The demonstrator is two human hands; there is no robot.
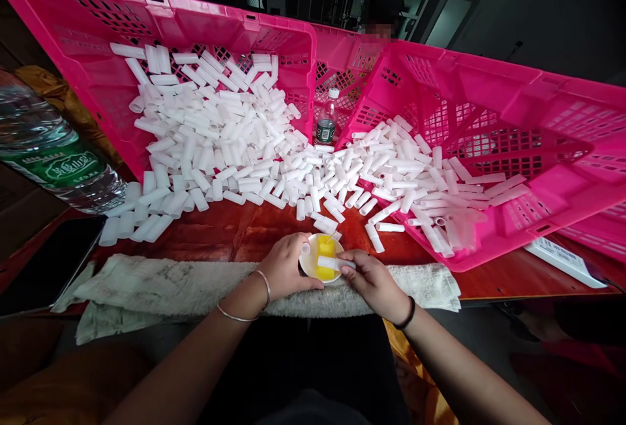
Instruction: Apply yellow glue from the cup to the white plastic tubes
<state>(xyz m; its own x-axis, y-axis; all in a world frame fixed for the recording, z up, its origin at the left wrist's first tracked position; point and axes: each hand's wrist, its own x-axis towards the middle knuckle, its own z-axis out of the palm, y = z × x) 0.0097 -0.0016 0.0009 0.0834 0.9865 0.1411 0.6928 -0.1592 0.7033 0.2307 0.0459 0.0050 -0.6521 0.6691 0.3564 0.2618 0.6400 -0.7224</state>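
Observation:
My left hand [286, 265] is closed around the side of a small white bowl [308, 264], its thumb along the near edge. Inside the bowl are yellow pieces [325, 246] with a thin stick poking up; I cannot make out what they are. The end of a white tube [306, 249] shows by my left fingertips. Between thumb and fingers, my right hand [372, 279] pinches another short white plastic tube [331, 262], whose free end lies over the yellow pieces. Just beyond both hands, a big heap of similar white tubes [235, 125] spreads across the red table [220, 223].
Two pink crates, a left one [293, 34] and a right one [489, 223], lie tipped toward me, spilling tubes. A small bottle [327, 118] stands between them. A large water bottle [59, 151], a dark flat device [49, 262], a towel [195, 285] and a white box [562, 261] surround the workspace.

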